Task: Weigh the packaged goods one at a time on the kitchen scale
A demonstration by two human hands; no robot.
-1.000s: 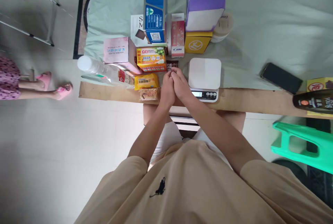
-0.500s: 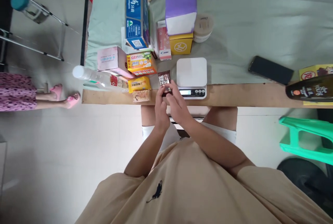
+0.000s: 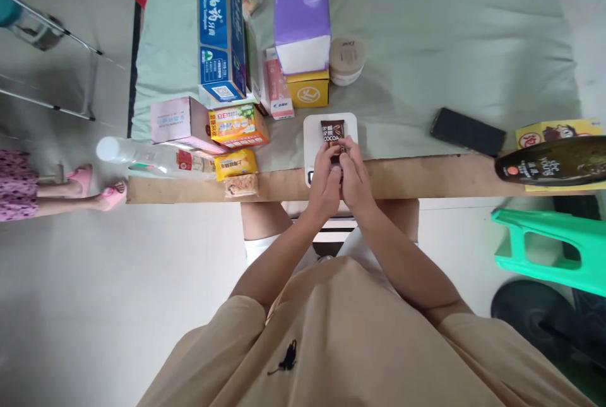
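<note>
A small brown packet (image 3: 332, 130) marked COCOA is over the white kitchen scale (image 3: 312, 132); I cannot tell whether it rests on the plate. My left hand (image 3: 324, 181) is closed on the packet's near left edge. On the near right edge, my right hand (image 3: 355, 178) also grips it, fingers bent close to the left ones. Both hands hide the scale's display and buttons. To the left lie a yellow packet (image 3: 235, 164) and a small clear-wrapped snack (image 3: 241, 185).
Behind stand a blue toothpaste box (image 3: 220, 28), a purple tissue pack (image 3: 302, 19), a yellow box (image 3: 308, 93) and a round tub (image 3: 347, 57). A clear bottle (image 3: 137, 154) lies left. A phone (image 3: 468, 132) and a dark bottle (image 3: 553, 162) lie right. Another person's feet (image 3: 111, 195) show at left.
Both hands have carried the cocoa packet right, from beside the scale to over it. The whole view has also shifted a little, so table things appear further left.
</note>
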